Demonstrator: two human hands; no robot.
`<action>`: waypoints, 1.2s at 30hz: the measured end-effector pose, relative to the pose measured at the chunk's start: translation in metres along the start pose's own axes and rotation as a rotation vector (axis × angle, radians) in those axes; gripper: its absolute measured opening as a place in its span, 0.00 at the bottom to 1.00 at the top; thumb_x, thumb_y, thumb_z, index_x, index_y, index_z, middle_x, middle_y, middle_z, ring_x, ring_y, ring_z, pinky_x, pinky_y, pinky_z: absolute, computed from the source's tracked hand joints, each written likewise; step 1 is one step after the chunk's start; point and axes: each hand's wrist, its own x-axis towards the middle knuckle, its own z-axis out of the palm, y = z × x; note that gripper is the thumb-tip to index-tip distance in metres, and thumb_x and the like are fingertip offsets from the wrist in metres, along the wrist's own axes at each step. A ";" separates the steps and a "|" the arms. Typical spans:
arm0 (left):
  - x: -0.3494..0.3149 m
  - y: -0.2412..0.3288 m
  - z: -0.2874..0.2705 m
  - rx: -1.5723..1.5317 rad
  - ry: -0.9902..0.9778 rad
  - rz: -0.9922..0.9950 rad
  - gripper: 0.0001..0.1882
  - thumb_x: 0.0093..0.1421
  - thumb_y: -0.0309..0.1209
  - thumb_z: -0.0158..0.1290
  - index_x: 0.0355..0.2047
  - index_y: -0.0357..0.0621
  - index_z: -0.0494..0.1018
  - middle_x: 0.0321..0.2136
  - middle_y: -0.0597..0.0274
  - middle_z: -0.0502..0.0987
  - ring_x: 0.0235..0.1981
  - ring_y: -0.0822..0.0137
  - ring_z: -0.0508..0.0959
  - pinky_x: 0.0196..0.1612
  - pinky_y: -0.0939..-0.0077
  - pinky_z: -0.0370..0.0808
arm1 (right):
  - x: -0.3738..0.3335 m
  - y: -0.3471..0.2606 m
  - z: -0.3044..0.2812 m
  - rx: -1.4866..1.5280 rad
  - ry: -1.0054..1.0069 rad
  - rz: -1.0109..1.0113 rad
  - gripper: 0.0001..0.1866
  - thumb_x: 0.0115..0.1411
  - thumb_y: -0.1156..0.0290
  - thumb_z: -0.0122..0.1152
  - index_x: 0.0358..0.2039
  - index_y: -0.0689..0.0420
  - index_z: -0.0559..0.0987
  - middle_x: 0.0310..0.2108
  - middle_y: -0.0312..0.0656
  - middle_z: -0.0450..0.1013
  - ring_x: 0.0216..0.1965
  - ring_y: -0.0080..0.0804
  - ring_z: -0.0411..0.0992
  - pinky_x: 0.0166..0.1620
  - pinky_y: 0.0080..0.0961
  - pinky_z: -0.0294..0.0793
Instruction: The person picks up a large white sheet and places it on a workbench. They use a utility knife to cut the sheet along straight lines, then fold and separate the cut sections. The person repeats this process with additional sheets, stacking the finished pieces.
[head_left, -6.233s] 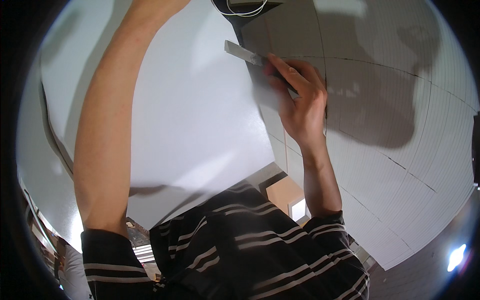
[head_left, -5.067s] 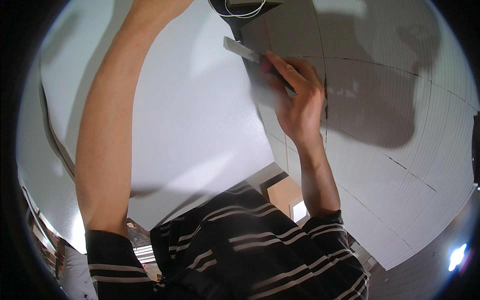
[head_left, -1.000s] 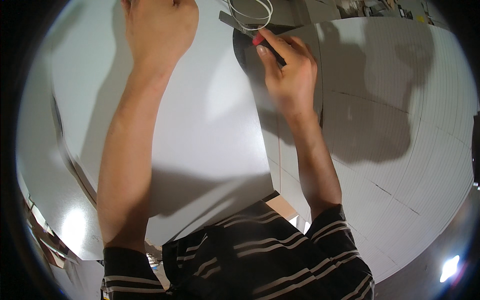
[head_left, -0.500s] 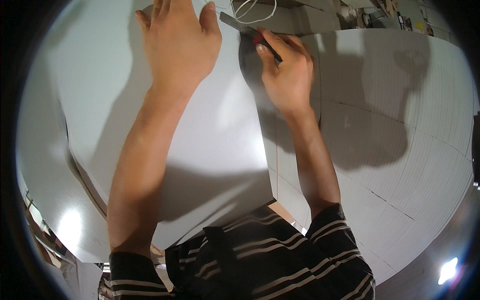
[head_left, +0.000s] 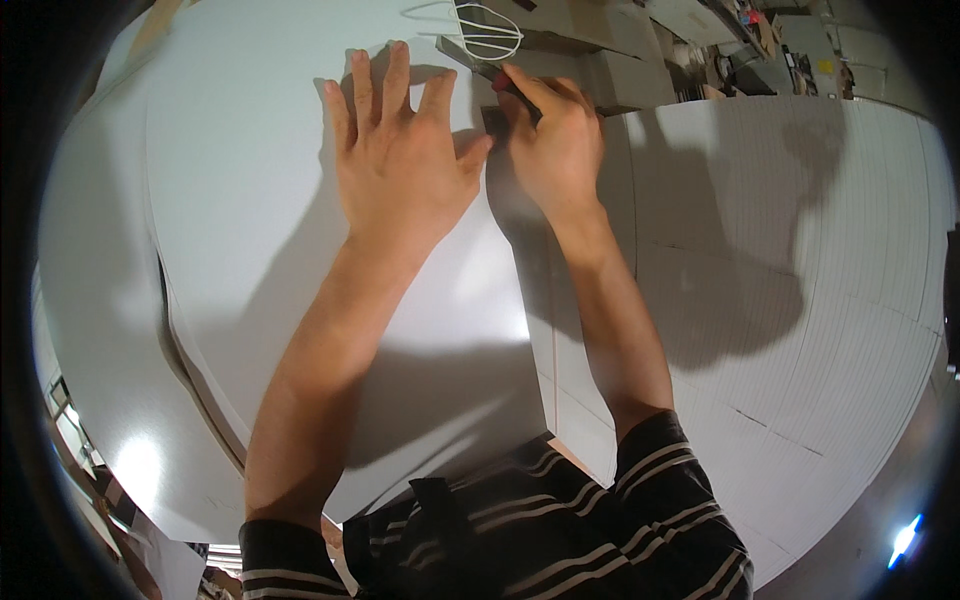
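Note:
My left hand [head_left: 405, 165] lies flat on a smooth white board [head_left: 430, 375], fingers spread, thumb near its right edge. Closed round a tool with a flat grey blade and a red and black handle [head_left: 462, 52], apparently a utility knife, is my right hand [head_left: 558, 150]. The blade points up and left, across the board's right edge near its far part. Loops of thin white cord [head_left: 492, 45] hang around the blade's far side; whether blade and cord touch, I cannot tell.
On the right is a large pale block with fine parallel lines [head_left: 740, 400], like stacked sheets. Another white panel [head_left: 110, 350] extends at the left, with a dark gap beside the board. Cardboard pieces [head_left: 630, 75] and assorted clutter [head_left: 770, 45] lie at the far right.
My left hand has come down in the view and rightward, its fingers now spread flat on the board. My right hand keeps the knife and sits slightly lower and further left.

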 end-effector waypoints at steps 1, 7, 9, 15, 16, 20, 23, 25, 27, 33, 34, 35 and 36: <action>0.001 -0.004 -0.003 0.007 -0.009 -0.005 0.31 0.50 0.42 0.70 0.54 0.50 0.78 0.65 0.47 0.68 0.70 0.40 0.61 0.72 0.37 0.52 | 0.006 -0.005 0.006 0.008 0.010 -0.051 0.15 0.60 0.73 0.66 0.48 0.48 0.86 0.38 0.41 0.81 0.42 0.42 0.78 0.46 0.38 0.77; 0.004 -0.003 -0.005 -0.022 -0.014 0.028 0.29 0.50 0.43 0.69 0.53 0.55 0.79 0.63 0.51 0.70 0.70 0.43 0.62 0.72 0.38 0.53 | 0.031 -0.007 0.018 -0.006 0.036 -0.063 0.14 0.62 0.70 0.66 0.49 0.47 0.86 0.39 0.42 0.81 0.41 0.45 0.78 0.45 0.39 0.77; 0.005 -0.003 -0.002 -0.054 -0.013 0.052 0.27 0.51 0.42 0.69 0.52 0.54 0.80 0.63 0.53 0.71 0.69 0.45 0.63 0.72 0.37 0.53 | 0.041 -0.007 0.025 -0.009 0.029 -0.051 0.14 0.63 0.68 0.66 0.49 0.46 0.86 0.39 0.43 0.81 0.42 0.45 0.78 0.46 0.40 0.77; 0.001 -0.003 0.004 -0.064 -0.062 0.086 0.25 0.55 0.42 0.67 0.53 0.52 0.80 0.63 0.56 0.72 0.69 0.48 0.64 0.72 0.39 0.55 | 0.070 -0.003 0.042 -0.014 0.004 -0.014 0.15 0.63 0.63 0.66 0.51 0.44 0.86 0.39 0.44 0.80 0.43 0.47 0.78 0.46 0.42 0.77; 0.000 -0.003 0.005 -0.045 -0.093 0.084 0.26 0.55 0.42 0.67 0.55 0.54 0.80 0.64 0.57 0.71 0.70 0.48 0.63 0.72 0.39 0.55 | 0.074 -0.002 0.045 -0.016 0.006 -0.023 0.15 0.63 0.63 0.65 0.51 0.43 0.85 0.38 0.44 0.80 0.43 0.47 0.78 0.46 0.42 0.77; 0.000 -0.003 0.004 -0.074 -0.126 0.080 0.24 0.56 0.41 0.67 0.53 0.50 0.81 0.63 0.58 0.72 0.69 0.49 0.64 0.72 0.40 0.55 | 0.090 -0.001 0.056 -0.061 0.007 -0.037 0.15 0.64 0.62 0.64 0.51 0.41 0.85 0.37 0.44 0.80 0.42 0.47 0.78 0.46 0.42 0.77; 0.000 -0.001 0.005 -0.100 -0.110 0.100 0.24 0.56 0.39 0.67 0.52 0.48 0.80 0.63 0.59 0.72 0.69 0.50 0.65 0.72 0.39 0.56 | 0.103 0.001 0.059 -0.082 -0.009 -0.009 0.15 0.64 0.61 0.64 0.51 0.39 0.85 0.36 0.44 0.80 0.41 0.48 0.79 0.46 0.43 0.77; 0.001 0.003 0.006 -0.121 -0.114 0.102 0.24 0.55 0.38 0.67 0.52 0.48 0.80 0.63 0.59 0.73 0.69 0.51 0.65 0.72 0.38 0.56 | 0.112 0.002 0.059 -0.097 -0.022 0.011 0.15 0.64 0.60 0.64 0.51 0.38 0.85 0.37 0.44 0.80 0.41 0.48 0.79 0.46 0.44 0.77; 0.001 0.005 0.006 -0.112 -0.116 0.101 0.24 0.55 0.38 0.67 0.52 0.47 0.80 0.63 0.60 0.73 0.70 0.51 0.65 0.72 0.39 0.56 | 0.120 0.002 0.061 -0.116 -0.013 0.000 0.15 0.65 0.59 0.64 0.52 0.37 0.85 0.37 0.44 0.80 0.41 0.48 0.79 0.47 0.45 0.77; 0.003 0.002 0.005 -0.155 -0.141 0.130 0.21 0.57 0.37 0.66 0.50 0.46 0.81 0.60 0.61 0.76 0.69 0.53 0.65 0.74 0.44 0.55 | 0.149 0.023 0.075 -0.086 -0.124 0.181 0.18 0.65 0.58 0.64 0.55 0.41 0.84 0.45 0.49 0.82 0.47 0.47 0.80 0.51 0.42 0.78; 0.004 0.001 0.005 -0.172 -0.139 0.133 0.20 0.57 0.37 0.65 0.49 0.46 0.82 0.59 0.62 0.77 0.69 0.54 0.66 0.74 0.45 0.55 | 0.153 0.031 0.079 -0.002 -0.099 0.227 0.18 0.64 0.59 0.65 0.54 0.43 0.84 0.46 0.50 0.82 0.48 0.48 0.80 0.52 0.42 0.77; 0.004 0.000 0.006 -0.187 -0.159 0.173 0.19 0.58 0.36 0.65 0.49 0.46 0.82 0.58 0.62 0.77 0.69 0.54 0.66 0.74 0.47 0.55 | 0.151 0.041 0.083 0.089 -0.050 0.225 0.18 0.64 0.60 0.65 0.54 0.46 0.84 0.46 0.50 0.81 0.50 0.49 0.79 0.53 0.42 0.77; 0.005 -0.002 0.006 -0.203 -0.182 0.214 0.18 0.58 0.36 0.64 0.48 0.45 0.82 0.58 0.63 0.78 0.68 0.54 0.67 0.74 0.48 0.56 | 0.145 0.053 0.086 0.180 -0.002 0.230 0.18 0.63 0.61 0.66 0.53 0.48 0.84 0.47 0.50 0.81 0.51 0.50 0.79 0.53 0.42 0.76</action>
